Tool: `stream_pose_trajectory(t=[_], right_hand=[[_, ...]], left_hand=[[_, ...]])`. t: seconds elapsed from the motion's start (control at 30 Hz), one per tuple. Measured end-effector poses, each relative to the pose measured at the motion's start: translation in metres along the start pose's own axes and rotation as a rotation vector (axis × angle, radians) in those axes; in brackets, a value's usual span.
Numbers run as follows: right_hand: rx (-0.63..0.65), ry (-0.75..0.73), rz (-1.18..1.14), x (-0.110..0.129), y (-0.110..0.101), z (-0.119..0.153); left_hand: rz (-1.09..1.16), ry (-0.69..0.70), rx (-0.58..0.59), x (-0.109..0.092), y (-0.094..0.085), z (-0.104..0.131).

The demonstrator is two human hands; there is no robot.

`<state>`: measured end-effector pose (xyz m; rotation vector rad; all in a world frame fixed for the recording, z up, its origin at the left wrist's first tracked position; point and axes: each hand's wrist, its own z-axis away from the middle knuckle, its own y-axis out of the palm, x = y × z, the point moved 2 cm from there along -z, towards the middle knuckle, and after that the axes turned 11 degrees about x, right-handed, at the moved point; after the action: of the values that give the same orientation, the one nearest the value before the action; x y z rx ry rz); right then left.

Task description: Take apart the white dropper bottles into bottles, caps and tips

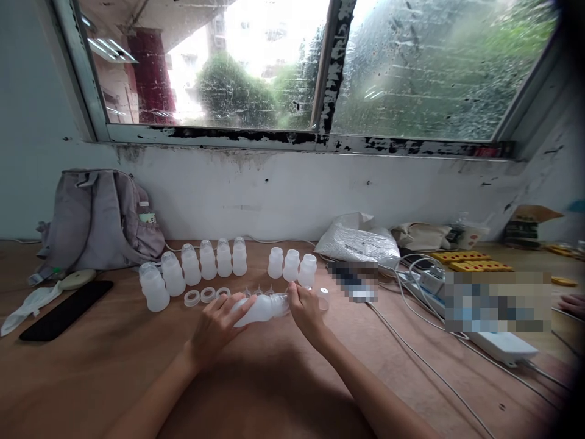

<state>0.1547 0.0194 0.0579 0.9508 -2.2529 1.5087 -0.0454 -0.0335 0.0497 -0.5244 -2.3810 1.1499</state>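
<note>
A frosted white bottle [258,310] lies sideways between both hands above the table. My left hand [222,329] is wrapped round its base end. My right hand [305,310] pinches the clear top at the bottle's other end. Behind to the left, several capped bottles [207,261] stand in a curved row. Several open bottles [291,266] stand behind my right hand. White rings [192,298] lie left of the held bottle, and small clear nipples [259,290] sit just behind it, partly hidden. A clear cap [323,299] is beside my right hand.
A grey backpack [98,219] leans against the wall at left, near a black flat item [66,311]. At right are a silvery bag [359,241], a white power strip [503,346], cables and yellow trays [479,262]. Another person's hand [573,303] shows at the far right.
</note>
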Motion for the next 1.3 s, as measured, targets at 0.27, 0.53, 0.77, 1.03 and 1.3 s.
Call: stream_pose_trajectory(t=[0.27, 0.53, 0.77, 1.03, 1.3], right_hand=[[0.007, 0.084, -0.087, -0.002, 0.008, 0.0], [-0.224, 0.049, -0.064, -0.021, -0.02, -0.006], [0.059, 0.016, 0.329, -0.018, -0.012, -0.006], [0.234, 0.139, 0.504, -0.015, 0.0, -0.001], [0.288, 0.206, 0.464, -0.023, 0.0, -0.004]], left_hand=[[-0.041, 0.028, -0.022, -0.001, -0.009, 0.0], [0.305, -0.195, -0.015, 0.029, -0.006, 0.01], [0.185, -0.183, -0.025, 0.041, 0.007, 0.014], [0.196, -0.1, 0.0, 0.027, 0.004, 0.011], [0.214, -0.099, -0.014, 0.024, 0.003, 0.011]])
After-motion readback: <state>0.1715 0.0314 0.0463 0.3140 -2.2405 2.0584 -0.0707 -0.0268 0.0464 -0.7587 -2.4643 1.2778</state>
